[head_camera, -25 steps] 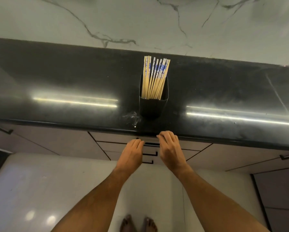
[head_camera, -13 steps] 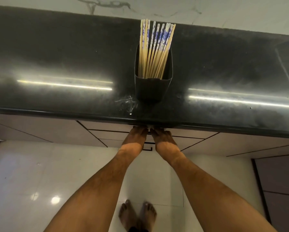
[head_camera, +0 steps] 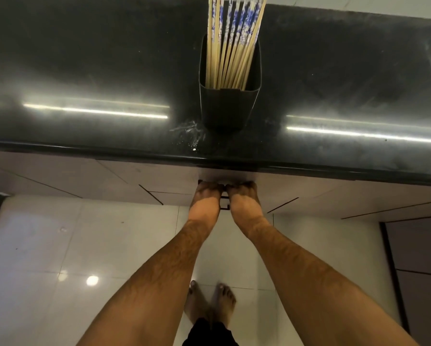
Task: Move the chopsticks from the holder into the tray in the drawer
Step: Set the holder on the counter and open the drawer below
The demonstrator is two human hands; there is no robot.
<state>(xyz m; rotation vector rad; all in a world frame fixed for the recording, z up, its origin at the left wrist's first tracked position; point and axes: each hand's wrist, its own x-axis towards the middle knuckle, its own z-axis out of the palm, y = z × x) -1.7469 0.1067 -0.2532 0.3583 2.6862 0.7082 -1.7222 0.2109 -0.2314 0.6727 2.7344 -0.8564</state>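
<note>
Both left hand (head_camera: 205, 199) and right hand (head_camera: 243, 199) curled on drawer handle (head_camera: 224, 183) under counter (head_camera: 84, 71) front edge; chopsticks (head_camera: 231, 43) upright in holder (head_camera: 228, 106) directly above.

The chopsticks (head_camera: 230, 43) are pale wood with blue-and-white patterned upper ends. They stand bundled, leaning slightly, in the holder (head_camera: 228, 108), a black rectangular open-topped container positioned upright near the front edge of the dark countertop. The drawer (head_camera: 231, 176) directly below the holder is closed; its tray is not visible.
</note>
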